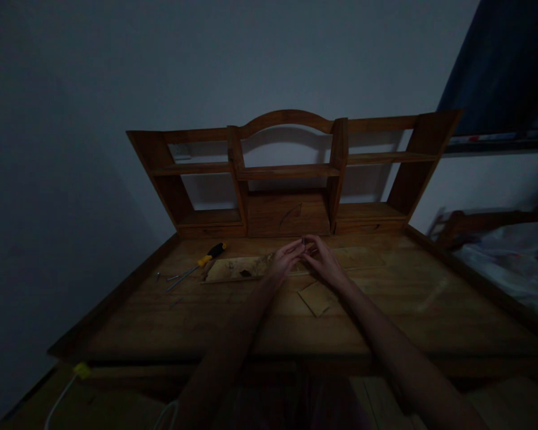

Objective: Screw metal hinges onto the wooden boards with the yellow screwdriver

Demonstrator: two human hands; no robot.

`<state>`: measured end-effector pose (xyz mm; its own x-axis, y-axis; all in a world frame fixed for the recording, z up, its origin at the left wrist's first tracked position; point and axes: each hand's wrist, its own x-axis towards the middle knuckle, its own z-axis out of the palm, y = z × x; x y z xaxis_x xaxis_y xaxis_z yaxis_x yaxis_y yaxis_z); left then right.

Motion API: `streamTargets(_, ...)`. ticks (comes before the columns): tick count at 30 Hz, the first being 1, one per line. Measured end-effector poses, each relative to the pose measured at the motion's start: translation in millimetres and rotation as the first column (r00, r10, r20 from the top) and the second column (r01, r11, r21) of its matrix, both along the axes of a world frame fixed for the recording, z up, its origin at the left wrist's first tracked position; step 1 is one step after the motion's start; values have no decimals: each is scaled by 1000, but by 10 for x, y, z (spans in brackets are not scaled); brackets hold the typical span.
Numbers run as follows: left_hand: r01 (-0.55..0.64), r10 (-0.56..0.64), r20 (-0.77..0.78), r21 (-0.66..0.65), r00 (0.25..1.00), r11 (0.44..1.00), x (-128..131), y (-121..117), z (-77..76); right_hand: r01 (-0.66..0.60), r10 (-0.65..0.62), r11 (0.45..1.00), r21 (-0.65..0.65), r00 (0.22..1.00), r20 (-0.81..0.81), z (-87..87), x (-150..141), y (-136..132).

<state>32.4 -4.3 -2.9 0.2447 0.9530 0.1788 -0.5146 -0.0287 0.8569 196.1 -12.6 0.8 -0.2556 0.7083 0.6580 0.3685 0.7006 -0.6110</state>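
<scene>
Both my hands meet over the back middle of a wooden desk (206,322). My left hand (286,260) and my right hand (323,260) have their fingertips pinched together around a tiny dark object I cannot make out. Under them lies a long flat wooden board (237,269). A small square wooden piece (316,297) rests on the desk just below my right hand. A screwdriver (197,264) with a yellow and black handle lies to the left of the board, clear of both hands.
A wooden hutch with shelves (291,173) stands at the back of the desk against a white wall. A few loose screws (164,277) lie near the screwdriver's tip. A bed with white bedding (515,257) is on the right. A white cable (63,394) hangs at the lower left.
</scene>
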Motion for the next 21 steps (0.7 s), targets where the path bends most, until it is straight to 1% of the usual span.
streamTargets(8,-107,117,-106,92,987,990,17,42,-15,22,-22,1000,5,1000,-11,19,-6,-22)
streamTargets(13,-187,214,-196,149,957,971,8,70,14,20,-20,1000,-1,1000,8,24,8,-19)
streamTargets(21,-213,252,-228,182,940,960,8,59,32,9,-9,1000,24,1000,16,35,14,-37)
